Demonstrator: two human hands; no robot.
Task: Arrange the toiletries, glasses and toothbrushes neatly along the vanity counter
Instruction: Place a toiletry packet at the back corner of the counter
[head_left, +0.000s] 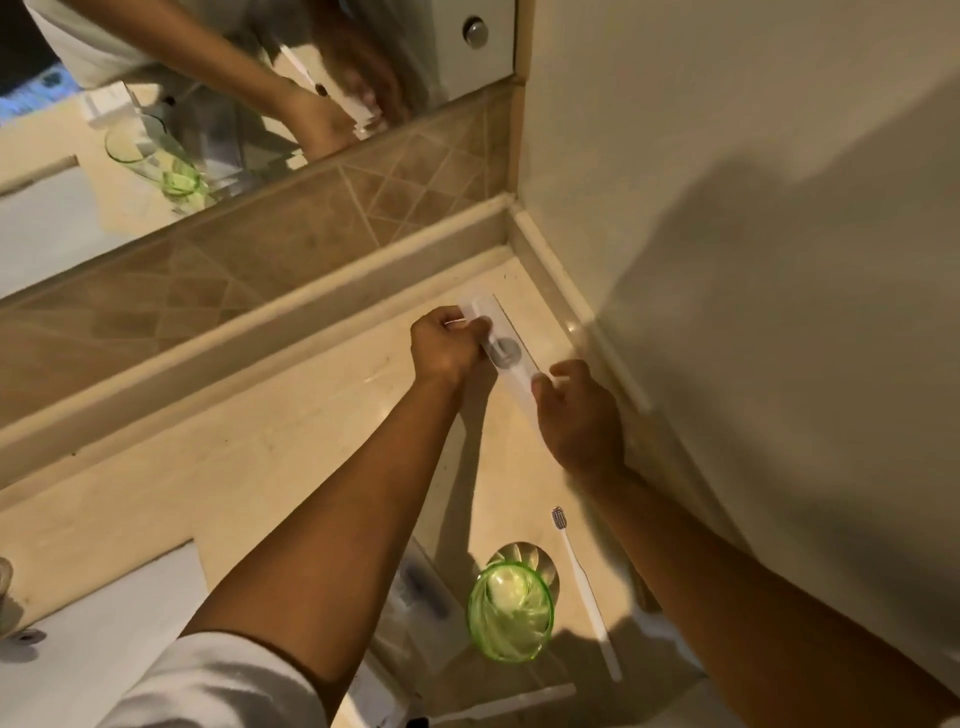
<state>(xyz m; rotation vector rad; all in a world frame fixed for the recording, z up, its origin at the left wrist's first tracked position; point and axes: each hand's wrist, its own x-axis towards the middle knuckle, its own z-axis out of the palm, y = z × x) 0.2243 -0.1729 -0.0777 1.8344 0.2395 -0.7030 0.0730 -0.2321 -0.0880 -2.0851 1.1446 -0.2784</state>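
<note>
A long white toothbrush packet (506, 353) with a grey round mark lies on the beige vanity counter (260, 467) near the back right corner. My left hand (447, 345) grips its far end. My right hand (576, 410) pinches its near end with thumb and fingers. A bare white toothbrush (584, 587) with a grey head lies on the counter closer to me, by the right wall. Beside it on the left stands a green glass (511, 610), upright. Another clear packet (415, 592) lies partly under my left forearm.
A mirror (156, 130) runs along the back above a tiled strip and shows my hands and the green glass. The right wall (753, 260) meets the counter at a raised ledge. The white sink basin (93, 639) is at the lower left.
</note>
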